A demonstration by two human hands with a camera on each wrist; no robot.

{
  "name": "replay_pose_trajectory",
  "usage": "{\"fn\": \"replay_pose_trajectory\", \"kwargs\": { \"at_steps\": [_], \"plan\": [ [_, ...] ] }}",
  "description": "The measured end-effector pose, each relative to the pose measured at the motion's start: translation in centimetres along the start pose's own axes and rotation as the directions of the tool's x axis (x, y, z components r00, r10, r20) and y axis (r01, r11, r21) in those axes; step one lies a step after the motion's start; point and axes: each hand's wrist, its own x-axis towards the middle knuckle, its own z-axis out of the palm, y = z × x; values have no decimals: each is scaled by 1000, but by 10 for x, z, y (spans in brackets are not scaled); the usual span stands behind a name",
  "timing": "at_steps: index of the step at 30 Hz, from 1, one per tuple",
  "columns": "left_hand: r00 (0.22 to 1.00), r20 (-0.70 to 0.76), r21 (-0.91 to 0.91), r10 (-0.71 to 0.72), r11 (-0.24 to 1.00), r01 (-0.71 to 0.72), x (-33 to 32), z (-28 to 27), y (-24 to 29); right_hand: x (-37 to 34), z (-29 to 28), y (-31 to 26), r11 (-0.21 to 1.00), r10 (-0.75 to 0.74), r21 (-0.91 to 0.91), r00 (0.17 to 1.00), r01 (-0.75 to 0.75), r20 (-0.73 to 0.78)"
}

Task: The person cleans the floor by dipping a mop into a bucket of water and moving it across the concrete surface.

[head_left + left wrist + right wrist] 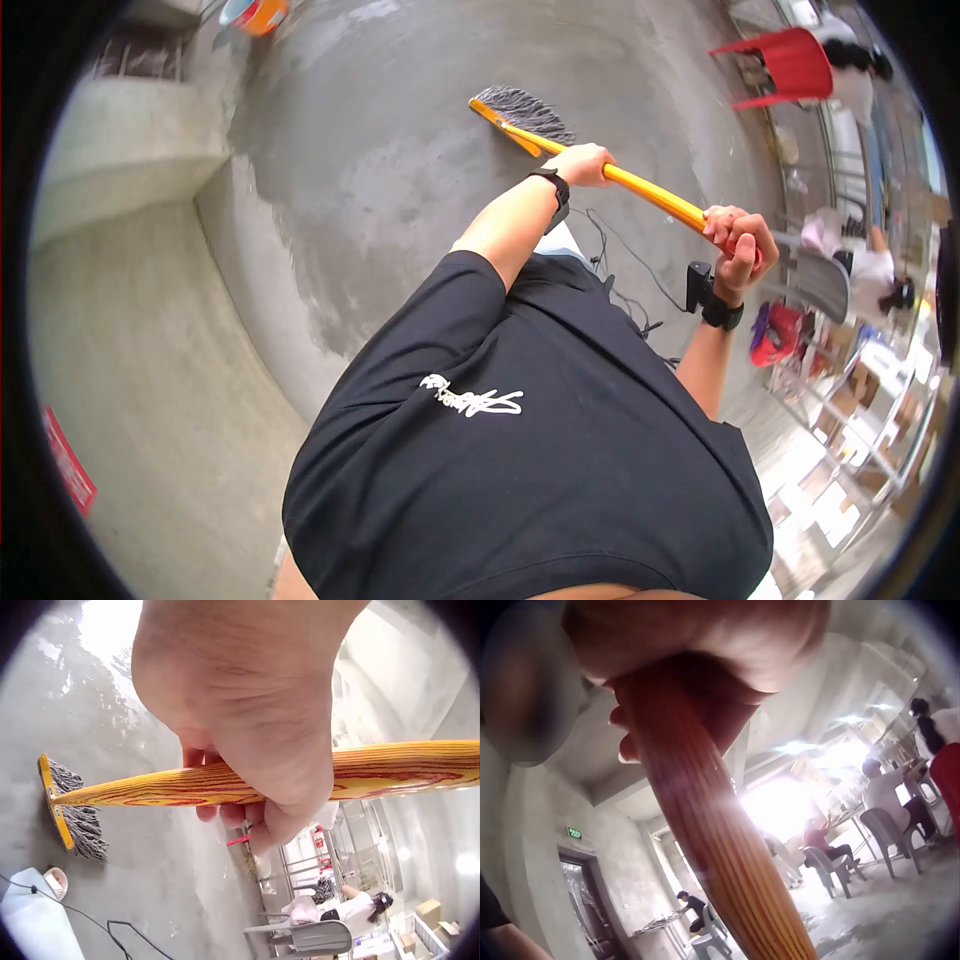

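Observation:
A mop with grey string strands (525,110), an orange-yellow clamp bar and a yellow wood-grained handle (655,195) reaches across the concrete floor. My left hand (583,165) grips the handle on the stretch nearer the mop head, its fingers wrapped under it in the left wrist view. Up at the red-tipped end, my right hand (740,240) curls round the handle. The mop head (81,825) lies on the wet-looking grey floor, strands spread to one side. In the right wrist view the handle (712,825) runs down out of the palm.
Thin black cables (640,265) trail over the floor beside my feet. A low concrete ledge (150,120) and wall stand at left. An orange and white bucket (262,15) is at the far left. Along the right are a red chair (800,65), a grey chair (825,280) and seated people.

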Motion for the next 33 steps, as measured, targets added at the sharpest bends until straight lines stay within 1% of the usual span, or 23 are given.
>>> {"fn": "replay_pose_trajectory", "kwargs": {
  "at_steps": [1,3,4,6,7,8,10,12,14,16,18,20,21,22,24,25,26,28,29,30,31,32,33],
  "plan": [
    [999,-25,3,-39,999,39,-3,3,0,3,-9,2,999,39,27,999,-40,30],
    [990,-69,27,-120,992,122,-27,3,-5,3,-7,2,993,89,69,992,-95,84],
    [981,-64,25,-182,983,184,-43,2,-9,3,0,2,993,81,81,990,-91,115],
    [956,-129,-26,-265,964,264,-81,-6,-25,9,22,7,979,148,116,974,-169,170],
    [924,-184,-76,-335,942,326,-103,-11,-38,16,39,13,967,190,123,955,-222,228],
    [891,-219,-107,-397,918,383,-118,-12,-47,21,51,22,966,181,131,946,-222,271],
    [760,-385,-221,-524,852,475,-155,-13,-74,37,98,35,947,177,186,911,-261,373],
    [667,-472,-221,-577,810,544,-199,-27,-97,47,155,52,899,126,322,878,-298,462],
    [522,-614,-333,-592,794,508,-237,-33,-126,60,220,66,745,13,536,813,-396,582],
    [387,-692,-427,-610,778,461,-270,-42,-134,66,280,43,727,67,465,727,-504,683],
    [273,-766,-468,-582,796,385,-305,-47,-145,60,338,25,780,-86,443,626,-442,775],
    [236,-772,-466,-590,778,422,-341,-46,-142,40,371,-7,844,-67,340,547,-415,835],
    [186,-776,-497,-603,766,408,-355,-36,-144,23,385,-13,833,-100,350,506,-429,857],
    [129,-820,-489,-557,801,345,-365,-24,-139,8,392,-16,818,-131,361,467,-447,875],
    [-68,-912,-409,-405,910,67,-367,10,-161,-31,386,-38,867,-202,400,524,-296,827],
    [-62,-912,-410,-406,909,76,-370,21,-170,-51,378,-43,861,-228,422,526,-284,819],
    [-78,-888,-456,-454,890,17,-370,43,-163,-70,364,-44,856,-248,441,533,-270,809],
    [-94,-833,-536,-546,837,-109,-355,75,-164,-99,337,-39,819,-218,468,576,-332,788],
    [-94,-807,-564,-583,808,-172,-351,83,-170,-104,318,-36,844,-190,436,588,-311,786],
    [-92,-782,-584,-616,777,-233,-341,97,-163,-106,299,-36,867,-167,406,601,-288,781],
    [-87,-758,-600,-646,744,-294,-335,106,-162,-109,285,-38,869,-104,389,656,-305,747],
    [-79,-736,-611,-673,710,-351,-322,110,-164,-111,269,-42,870,-11,351,698,-346,716],
    [-63,-713,-622,-699,671,-404,-306,119,-159,-113,259,-38,857,44,353,735,-376,676]
  ]
}}
